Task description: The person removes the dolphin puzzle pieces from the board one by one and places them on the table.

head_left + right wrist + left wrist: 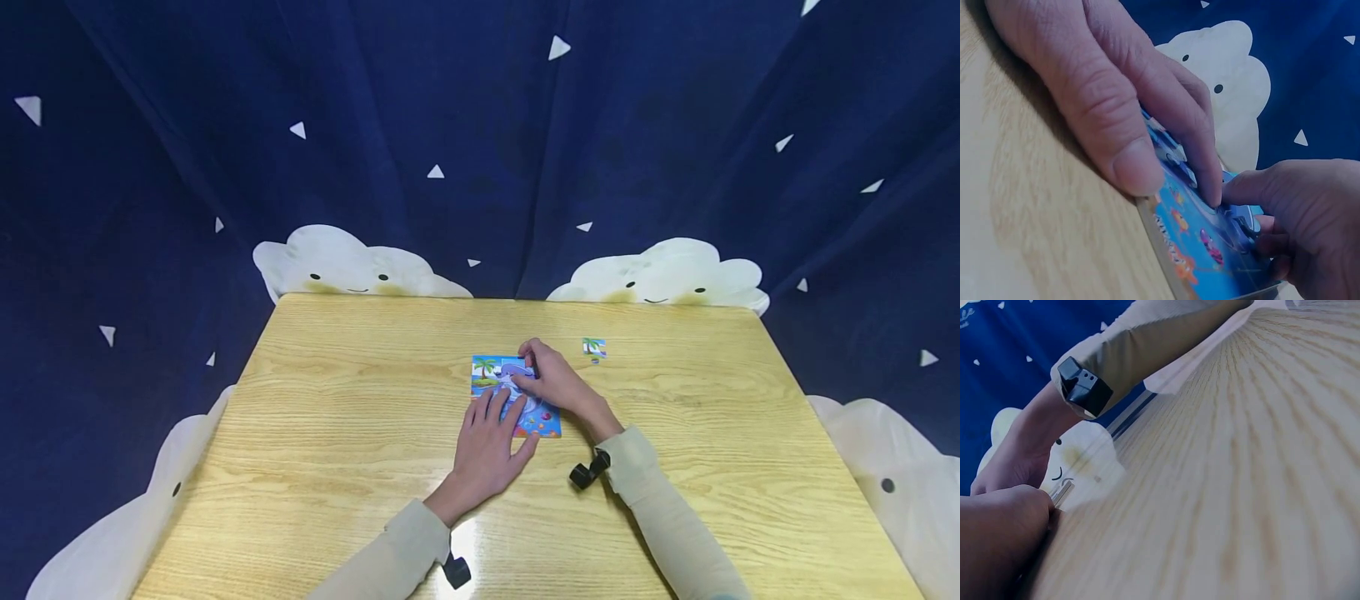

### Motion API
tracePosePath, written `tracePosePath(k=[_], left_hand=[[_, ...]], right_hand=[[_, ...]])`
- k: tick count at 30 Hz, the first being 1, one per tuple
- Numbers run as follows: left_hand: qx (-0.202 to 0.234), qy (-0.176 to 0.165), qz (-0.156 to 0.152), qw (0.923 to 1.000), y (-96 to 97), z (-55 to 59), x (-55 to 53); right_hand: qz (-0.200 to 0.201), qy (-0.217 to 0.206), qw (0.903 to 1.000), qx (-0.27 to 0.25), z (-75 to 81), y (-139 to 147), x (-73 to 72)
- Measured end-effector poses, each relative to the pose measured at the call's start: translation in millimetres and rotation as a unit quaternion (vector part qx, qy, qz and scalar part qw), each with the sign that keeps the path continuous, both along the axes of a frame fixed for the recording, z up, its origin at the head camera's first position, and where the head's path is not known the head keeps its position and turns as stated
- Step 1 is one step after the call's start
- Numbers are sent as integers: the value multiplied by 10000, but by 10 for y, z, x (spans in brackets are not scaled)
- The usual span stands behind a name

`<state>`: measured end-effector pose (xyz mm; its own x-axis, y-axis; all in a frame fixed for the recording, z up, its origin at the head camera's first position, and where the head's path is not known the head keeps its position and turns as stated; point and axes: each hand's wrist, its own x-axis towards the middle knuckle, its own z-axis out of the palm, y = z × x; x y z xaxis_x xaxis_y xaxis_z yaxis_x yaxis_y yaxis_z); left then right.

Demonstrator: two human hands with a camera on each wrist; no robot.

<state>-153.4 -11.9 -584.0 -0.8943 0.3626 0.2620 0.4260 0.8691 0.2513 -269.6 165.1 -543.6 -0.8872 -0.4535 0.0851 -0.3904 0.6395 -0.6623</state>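
Where the picture puzzle (550,423) lies on the wooden table (337,417), the left hand (486,450) rests, fingers spread, over its near left part, while the right hand (561,383), at the puzzle's far right corner, pinches a puzzle piece (1245,219) between thumb and fingers.

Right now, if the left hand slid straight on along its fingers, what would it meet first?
Probably the right hand, at its thumb, just ahead of the left hand over the sea-scene jigsaw puzzle. Depth is unclear; the hands may already touch.
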Motion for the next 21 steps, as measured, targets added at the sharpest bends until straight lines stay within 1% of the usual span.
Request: tracePosePath(k=[6,10,14,18,21], left_hand=[[59,79,-32,9999,4,6,1],[54,52,-30,10000,-2,11,1],[8,-34,-35,10000,-6,14,0],[14,-21,-43,10000,-3,9,1],[27,6,-36,10000,3,7,1]], right_hand=[[138,77,9998,96,-7,34,5],[216,78,9997,53,1,44,10],[130,44,9999,17,-6,40,14],[51,50,10000,-38,-14,32,16],[14,77,10000,17,-20,25,9]])
